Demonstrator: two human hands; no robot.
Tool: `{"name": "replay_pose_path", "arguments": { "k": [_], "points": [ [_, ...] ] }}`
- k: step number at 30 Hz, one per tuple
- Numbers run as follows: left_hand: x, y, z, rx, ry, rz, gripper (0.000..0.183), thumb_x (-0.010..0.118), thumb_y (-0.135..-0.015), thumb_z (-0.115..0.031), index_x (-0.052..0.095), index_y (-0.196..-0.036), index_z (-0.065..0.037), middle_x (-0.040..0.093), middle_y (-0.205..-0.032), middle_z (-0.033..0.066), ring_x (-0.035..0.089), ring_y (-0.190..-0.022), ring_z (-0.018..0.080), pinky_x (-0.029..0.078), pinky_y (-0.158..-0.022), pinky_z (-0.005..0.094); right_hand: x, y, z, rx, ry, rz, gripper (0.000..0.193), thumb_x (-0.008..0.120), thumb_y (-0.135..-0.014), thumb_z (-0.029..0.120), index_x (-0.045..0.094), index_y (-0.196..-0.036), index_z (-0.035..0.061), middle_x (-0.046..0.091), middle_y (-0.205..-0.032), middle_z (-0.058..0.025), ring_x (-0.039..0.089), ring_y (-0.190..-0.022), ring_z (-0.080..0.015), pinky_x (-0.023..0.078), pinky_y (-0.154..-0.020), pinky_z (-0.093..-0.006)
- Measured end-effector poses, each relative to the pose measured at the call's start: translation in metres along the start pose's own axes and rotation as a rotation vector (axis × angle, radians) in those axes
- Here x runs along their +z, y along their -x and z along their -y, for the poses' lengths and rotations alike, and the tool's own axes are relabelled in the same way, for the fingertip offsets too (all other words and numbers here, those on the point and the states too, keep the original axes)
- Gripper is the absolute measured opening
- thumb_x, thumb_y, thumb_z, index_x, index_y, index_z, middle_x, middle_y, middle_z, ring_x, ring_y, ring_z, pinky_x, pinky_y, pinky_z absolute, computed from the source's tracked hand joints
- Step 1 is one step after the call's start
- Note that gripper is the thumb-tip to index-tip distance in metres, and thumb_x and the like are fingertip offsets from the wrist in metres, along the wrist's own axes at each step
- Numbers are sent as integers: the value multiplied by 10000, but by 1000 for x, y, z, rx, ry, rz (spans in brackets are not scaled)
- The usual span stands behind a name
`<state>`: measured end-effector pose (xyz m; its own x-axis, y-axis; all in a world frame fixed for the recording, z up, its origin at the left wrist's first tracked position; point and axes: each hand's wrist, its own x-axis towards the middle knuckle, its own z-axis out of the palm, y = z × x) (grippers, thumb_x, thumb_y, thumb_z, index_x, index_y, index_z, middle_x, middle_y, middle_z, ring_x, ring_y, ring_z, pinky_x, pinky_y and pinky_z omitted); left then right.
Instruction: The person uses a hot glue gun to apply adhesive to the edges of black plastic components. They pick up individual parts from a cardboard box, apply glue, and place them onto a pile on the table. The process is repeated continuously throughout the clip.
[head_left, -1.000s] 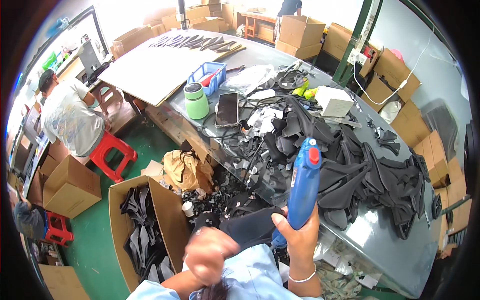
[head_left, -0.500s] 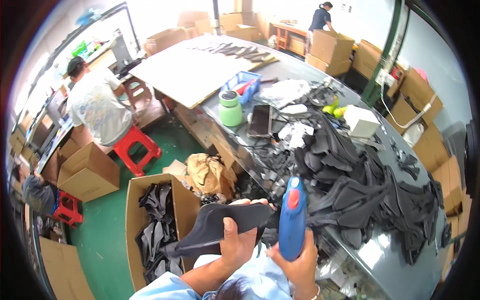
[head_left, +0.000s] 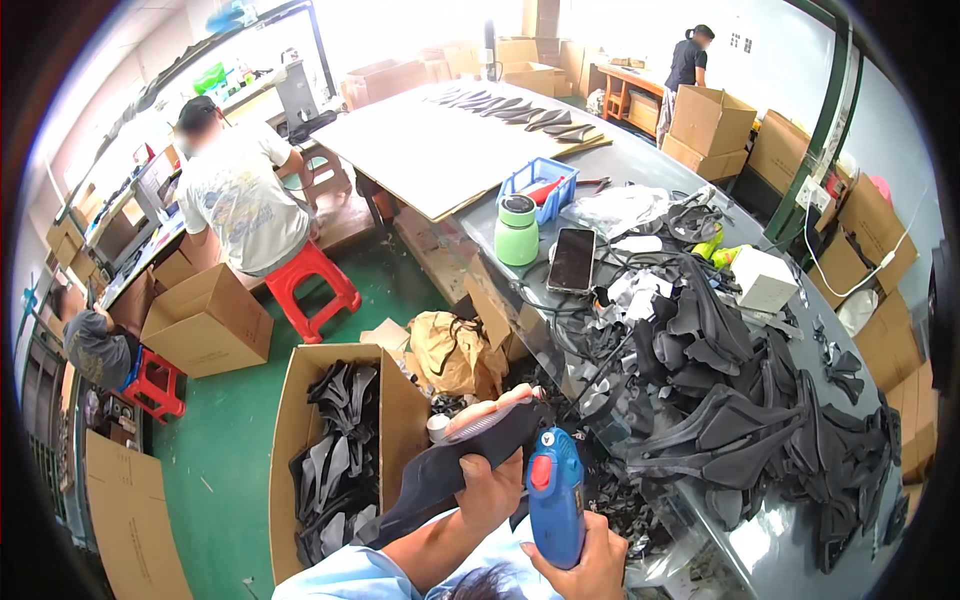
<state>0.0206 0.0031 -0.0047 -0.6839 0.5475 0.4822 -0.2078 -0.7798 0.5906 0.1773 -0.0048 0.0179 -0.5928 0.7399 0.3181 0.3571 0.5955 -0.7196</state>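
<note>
Left hand (head_left: 487, 490) clenched around a dark curved foam piece (head_left: 455, 465), thumb over its upper edge; the piece runs from lower left up to the right, sticking out past the hand on both sides, held in the air above the open cardboard box (head_left: 300, 400) of similar dark pieces. Right hand (head_left: 585, 565) grips the handle of a blue glue gun (head_left: 555, 490) with a red trigger, upright, just right of the foam piece and close beside the left hand. Grey tabletop (head_left: 760, 540) to the right, heaped with dark cut pieces (head_left: 740, 400).

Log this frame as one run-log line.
left hand: holds black foam piece | right hand: holds blue glue gun | below: open box
</note>
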Motion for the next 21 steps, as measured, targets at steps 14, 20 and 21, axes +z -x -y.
{"name": "replay_pose_path", "arguments": {
  "k": [14,20,21],
  "points": [
    [-12,-24,-30,-411,13,50,474,439,-911,-421,445,-1157,-15,548,-1120,244,553,-1056,347,444,-902,439,-5,5,-14,74,50,-15,564,803,-625,276,493,-1018,16,585,-759,-188,591,-665,-348,472,-598,-397],
    [-27,-32,-39,-462,-81,30,388,511,-894,-309,484,-1114,10,578,-1063,220,566,-1033,351,459,-877,457,-6,5,-16,-26,78,-4,533,787,-631,232,500,-1015,0,575,-747,-194,576,-659,-368,465,-590,-407],
    [-25,-35,-42,-478,-66,40,366,532,-886,-274,489,-1114,8,575,-1065,189,562,-1031,309,453,-884,429,-7,5,-16,-30,79,-8,524,784,-634,227,502,-1011,-2,574,-745,-195,575,-658,-368,463,-588,-408]
  ]
}}
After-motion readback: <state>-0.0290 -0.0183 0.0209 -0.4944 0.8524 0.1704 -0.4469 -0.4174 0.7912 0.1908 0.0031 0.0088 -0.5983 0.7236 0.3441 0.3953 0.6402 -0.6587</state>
